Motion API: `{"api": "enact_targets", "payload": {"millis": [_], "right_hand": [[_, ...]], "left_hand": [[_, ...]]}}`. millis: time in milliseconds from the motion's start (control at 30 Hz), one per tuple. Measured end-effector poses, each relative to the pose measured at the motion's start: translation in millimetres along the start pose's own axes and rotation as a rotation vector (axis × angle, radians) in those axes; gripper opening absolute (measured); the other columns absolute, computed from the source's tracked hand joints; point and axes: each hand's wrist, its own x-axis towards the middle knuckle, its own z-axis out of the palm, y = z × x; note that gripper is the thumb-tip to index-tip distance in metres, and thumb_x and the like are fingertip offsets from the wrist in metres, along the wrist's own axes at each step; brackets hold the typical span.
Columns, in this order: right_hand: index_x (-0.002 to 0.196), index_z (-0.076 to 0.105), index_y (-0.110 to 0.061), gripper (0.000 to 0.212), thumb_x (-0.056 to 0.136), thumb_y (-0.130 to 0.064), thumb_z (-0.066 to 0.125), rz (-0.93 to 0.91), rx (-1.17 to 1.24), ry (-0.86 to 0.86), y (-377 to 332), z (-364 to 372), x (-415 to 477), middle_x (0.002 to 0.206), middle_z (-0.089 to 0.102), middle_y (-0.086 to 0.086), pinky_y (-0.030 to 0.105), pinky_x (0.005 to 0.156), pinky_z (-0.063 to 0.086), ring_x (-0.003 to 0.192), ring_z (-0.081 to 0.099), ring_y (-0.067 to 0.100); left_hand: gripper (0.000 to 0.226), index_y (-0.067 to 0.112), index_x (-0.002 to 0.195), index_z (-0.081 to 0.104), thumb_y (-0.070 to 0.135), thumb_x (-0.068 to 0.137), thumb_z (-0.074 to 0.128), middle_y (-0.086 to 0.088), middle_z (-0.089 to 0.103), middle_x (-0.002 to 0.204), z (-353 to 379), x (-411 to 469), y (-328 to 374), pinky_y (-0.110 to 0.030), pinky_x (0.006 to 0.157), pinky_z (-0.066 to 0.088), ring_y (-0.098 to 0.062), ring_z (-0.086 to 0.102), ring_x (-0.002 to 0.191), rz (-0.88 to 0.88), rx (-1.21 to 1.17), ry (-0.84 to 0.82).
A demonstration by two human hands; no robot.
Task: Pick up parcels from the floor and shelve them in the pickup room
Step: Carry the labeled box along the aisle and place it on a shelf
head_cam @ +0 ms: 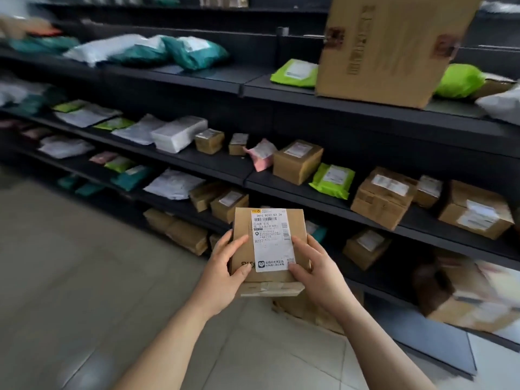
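Observation:
I hold a small brown cardboard parcel [242,237] with a white shipping label in front of me, label side up. My left hand [225,266] grips its left edge, thumb on top. My right hand [312,266] grips its right edge, thumb on the label's lower corner. The parcel hovers in front of the lower tiers of the dark shelving [219,164], which runs from left to right.
The shelves hold several cardboard boxes, white, teal and green mailer bags. A large cardboard box [388,49] stands on the upper shelf at right. Another brown box [306,311] lies on the tiled floor [84,277] under my hands.

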Motion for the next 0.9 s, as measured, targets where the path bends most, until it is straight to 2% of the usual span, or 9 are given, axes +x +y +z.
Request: {"api": "enact_targets", "payload": {"millis": [67, 167, 267, 367, 433, 500, 700, 800, 900], "right_hand": [[0.137, 0.042, -0.042, 0.056, 0.089, -0.017, 0.059, -0.021, -0.011, -0.043, -12.2, 20.5, 14.8, 0.153, 0.022, -0.014, 0.032, 0.11, 0.036, 0.135, 0.035, 0.01], [0.138, 0.042, -0.04, 0.056, 0.089, -0.019, 0.06, -0.075, -0.02, -0.107, -35.5, 58.7, 42.7, 0.154, 0.018, -0.016, 0.037, 0.109, 0.037, 0.136, 0.036, 0.012], [0.139, 0.041, -0.038, 0.055, 0.09, -0.022, 0.058, -0.112, -0.054, -0.155, -60.9, 97.3, 70.7, 0.158, 0.013, -0.011, 0.034, 0.111, 0.036, 0.138, 0.033, 0.011], [0.139, 0.041, -0.038, 0.053, 0.091, -0.023, 0.056, -0.154, -0.057, -0.213, -91.9, 137.7, 97.1, 0.155, 0.01, -0.018, 0.028, 0.108, 0.037, 0.13, 0.037, 0.002], [0.138, 0.042, -0.04, 0.052, 0.09, -0.026, 0.056, -0.182, -0.055, -0.251, -114.4, 167.2, 114.7, 0.157, 0.009, -0.017, 0.033, 0.106, 0.04, 0.122, 0.047, 0.006], [0.138, 0.042, -0.041, 0.052, 0.089, -0.028, 0.056, -0.199, -0.055, -0.295, -139.7, 203.6, 134.5, 0.157, 0.01, -0.017, 0.036, 0.106, 0.041, 0.128, 0.046, 0.011], [0.138, 0.043, -0.039, 0.052, 0.089, -0.028, 0.056, -0.251, -0.041, -0.361, -197.2, 285.1, 171.6, 0.155, 0.014, -0.018, 0.035, 0.101, 0.044, 0.124, 0.051, 0.017], [0.138, 0.043, -0.039, 0.053, 0.088, -0.029, 0.057, -0.307, -0.035, -0.4, -221.5, 328.1, 189.5, 0.157, 0.014, -0.017, 0.038, 0.103, 0.043, 0.128, 0.047, 0.017], [0.139, 0.043, -0.036, 0.053, 0.089, -0.026, 0.057, -0.345, -0.034, -0.434, -242.0, 360.0, 205.2, 0.157, 0.014, -0.014, 0.033, 0.109, 0.036, 0.136, 0.036, 0.013]], "left_hand": [[0.057, 0.038, 0.133, 0.045, 0.008, 0.088, 0.063, 0.023, 0.02, 0.147, -23.5, -1.3, -7.4, -0.038, 0.116, 0.029, -0.006, 0.025, 0.141, -0.034, 0.003, 0.047], [0.056, 0.036, 0.133, 0.047, 0.008, 0.087, 0.063, 0.023, 0.022, 0.147, -67.7, 0.7, -22.1, -0.038, 0.115, 0.03, -0.004, 0.028, 0.139, -0.048, -0.005, 0.124], [0.055, 0.034, 0.136, 0.046, 0.011, 0.089, 0.063, 0.022, 0.019, 0.149, -112.0, 3.8, -36.0, -0.03, 0.115, 0.027, 0.0, 0.027, 0.137, -0.059, 0.027, 0.192], [0.055, 0.033, 0.139, 0.043, 0.015, 0.09, 0.061, 0.026, 0.018, 0.145, -161.8, 5.4, -47.6, -0.021, 0.11, 0.026, 0.0, 0.029, 0.135, -0.091, 0.061, 0.26], [0.055, 0.036, 0.138, 0.043, 0.018, 0.09, 0.062, 0.024, 0.018, 0.148, -198.6, 6.6, -57.9, -0.028, 0.114, 0.027, -0.005, 0.029, 0.138, -0.121, 0.062, 0.3], [0.055, 0.039, 0.137, 0.042, 0.02, 0.09, 0.062, 0.025, 0.017, 0.148, -240.0, 5.9, -69.6, -0.034, 0.115, 0.029, -0.008, 0.029, 0.139, -0.136, 0.058, 0.342], [0.054, 0.036, 0.136, 0.045, 0.016, 0.089, 0.062, 0.027, 0.019, 0.142, -329.4, 5.8, -97.8, -0.036, 0.114, 0.03, -0.009, 0.032, 0.138, -0.166, 0.065, 0.456], [0.054, 0.04, 0.134, 0.046, 0.016, 0.088, 0.063, 0.027, 0.02, 0.144, -370.4, 2.8, -119.3, -0.038, 0.114, 0.032, -0.01, 0.033, 0.138, -0.18, 0.059, 0.51], [0.053, 0.041, 0.133, 0.047, 0.016, 0.088, 0.064, 0.024, 0.022, 0.149, -401.8, 0.9, -133.9, -0.038, 0.113, 0.034, -0.009, 0.035, 0.137, -0.192, 0.049, 0.554]]}}
